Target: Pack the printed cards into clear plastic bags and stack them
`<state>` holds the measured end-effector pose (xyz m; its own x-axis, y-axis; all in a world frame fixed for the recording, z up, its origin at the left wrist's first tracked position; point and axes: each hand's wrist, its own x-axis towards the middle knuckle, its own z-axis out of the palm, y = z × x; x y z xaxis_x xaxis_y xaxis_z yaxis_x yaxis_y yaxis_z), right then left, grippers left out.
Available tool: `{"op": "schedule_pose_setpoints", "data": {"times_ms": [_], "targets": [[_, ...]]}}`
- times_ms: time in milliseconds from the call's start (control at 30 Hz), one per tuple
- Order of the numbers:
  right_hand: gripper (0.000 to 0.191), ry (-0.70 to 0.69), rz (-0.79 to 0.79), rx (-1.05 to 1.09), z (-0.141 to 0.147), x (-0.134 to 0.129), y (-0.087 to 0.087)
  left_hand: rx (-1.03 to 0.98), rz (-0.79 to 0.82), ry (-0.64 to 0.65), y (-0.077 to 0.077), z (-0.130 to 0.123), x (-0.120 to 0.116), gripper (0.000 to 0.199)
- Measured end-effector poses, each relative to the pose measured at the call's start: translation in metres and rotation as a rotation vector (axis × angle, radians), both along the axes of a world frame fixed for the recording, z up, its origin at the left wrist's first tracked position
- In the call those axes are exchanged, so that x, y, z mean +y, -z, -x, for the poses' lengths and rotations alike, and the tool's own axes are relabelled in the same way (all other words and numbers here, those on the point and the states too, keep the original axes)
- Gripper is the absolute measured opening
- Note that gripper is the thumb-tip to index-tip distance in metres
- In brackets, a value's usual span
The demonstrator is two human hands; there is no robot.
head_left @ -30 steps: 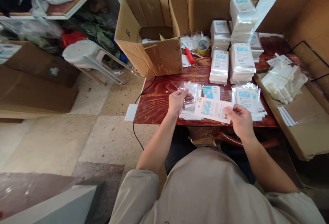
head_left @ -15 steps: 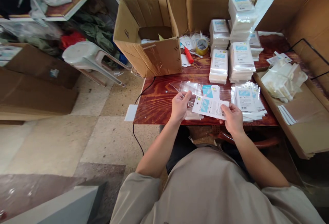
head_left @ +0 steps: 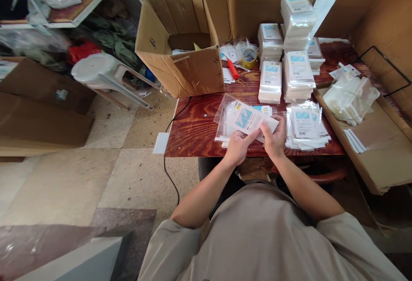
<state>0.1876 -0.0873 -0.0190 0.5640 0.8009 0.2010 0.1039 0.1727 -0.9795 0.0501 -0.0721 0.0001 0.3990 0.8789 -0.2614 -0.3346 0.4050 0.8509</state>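
Note:
A white printed card (head_left: 247, 117) with blue pictures is held tilted above the table's front edge. My left hand (head_left: 238, 147) pinches its lower edge with the thumb on top. My right hand (head_left: 274, 137) is closed on its right end, and the two thumbs nearly touch. A clear plastic bag (head_left: 221, 110) spreads out past the card's left end; whether the card sits inside it I cannot tell. Beneath lie more clear bags (head_left: 222, 138) and some blue-and-white cards (head_left: 266, 110), partly hidden. Right of my hands rests a loose pile of bagged cards (head_left: 304, 123).
Tall stacks of bagged cards (head_left: 298, 72) stand at the table's back. An open cardboard box (head_left: 196, 72) is at the back left, beside a tape roll (head_left: 249, 57) and a red-handled tool (head_left: 233, 69). A cardboard tray (head_left: 384, 150) flanks the right side.
My hands have come closer together, the left one moving down and right onto the card. The card has shifted left and up, tilting more, and the clear bag now shows around its left end.

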Motion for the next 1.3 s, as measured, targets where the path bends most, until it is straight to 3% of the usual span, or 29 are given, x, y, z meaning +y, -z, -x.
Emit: {"op": "schedule_pose_setpoints", "data": {"times_ms": [100,200,400,500,567,633,767,800,900,967,1033,1067,1167,1233,1300], "targets": [[0.056,-0.188,0.015,0.033,-0.014,0.0,-0.01,0.026,0.016,0.014,-0.002,0.007,0.005,0.059],[0.051,-0.471,0.138,0.084,-0.032,-0.01,-0.017,0.056,0.059,0.075,-0.002,0.018,0.012,0.062],[0.051,-0.342,0.251,0.028,-0.03,-0.02,-0.02,0.041,-0.002,0.247,-0.007,0.015,0.01,0.053],[0.045,-0.386,0.25,-0.007,-0.028,-0.022,-0.026,0.149,-0.054,0.369,-0.009,0.013,0.009,0.048],[0.05,-0.407,0.223,0.0,-0.035,-0.025,-0.029,0.26,-0.112,0.483,-0.009,0.016,0.012,0.047],[0.054,-0.288,0.197,-0.035,-0.053,-0.029,-0.03,0.464,-0.235,0.454,-0.007,0.024,0.02,0.046],[0.047,0.269,0.309,-0.413,-0.11,-0.041,-0.016,1.209,-0.503,-0.079,-0.001,0.047,0.044,0.047],[0.046,0.406,0.379,-0.552,-0.124,-0.043,-0.009,1.349,-0.499,-0.13,0.001,0.053,0.05,0.053],[0.044,0.633,0.523,-0.859,-0.153,-0.047,0.013,1.49,-0.396,-0.04,0.007,0.067,0.066,0.067],[0.042,0.66,0.472,-0.976,-0.157,-0.046,0.021,1.449,-0.34,0.018,0.01,0.071,0.073,0.065],[0.035,0.552,0.298,-1.05,-0.148,-0.043,0.021,1.393,-0.306,0.029,0.014,0.072,0.078,0.059],[0.031,0.422,0.193,-1.076,-0.139,-0.04,0.017,1.367,-0.3,0.027,0.015,0.073,0.08,0.053],[0.032,-0.162,-0.025,-1.171,-0.104,-0.031,0.0,1.29,-0.34,0.009,0.019,0.074,0.081,0.03],[0.041,-0.486,-0.025,-1.291,-0.081,-0.024,-0.009,1.193,-0.358,-0.016,0.021,0.075,0.08,0.022],[0.035,-0.663,0.052,-1.404,-0.065,-0.017,-0.015,1.097,-0.33,-0.022,0.02,0.076,0.077,0.018]]}}
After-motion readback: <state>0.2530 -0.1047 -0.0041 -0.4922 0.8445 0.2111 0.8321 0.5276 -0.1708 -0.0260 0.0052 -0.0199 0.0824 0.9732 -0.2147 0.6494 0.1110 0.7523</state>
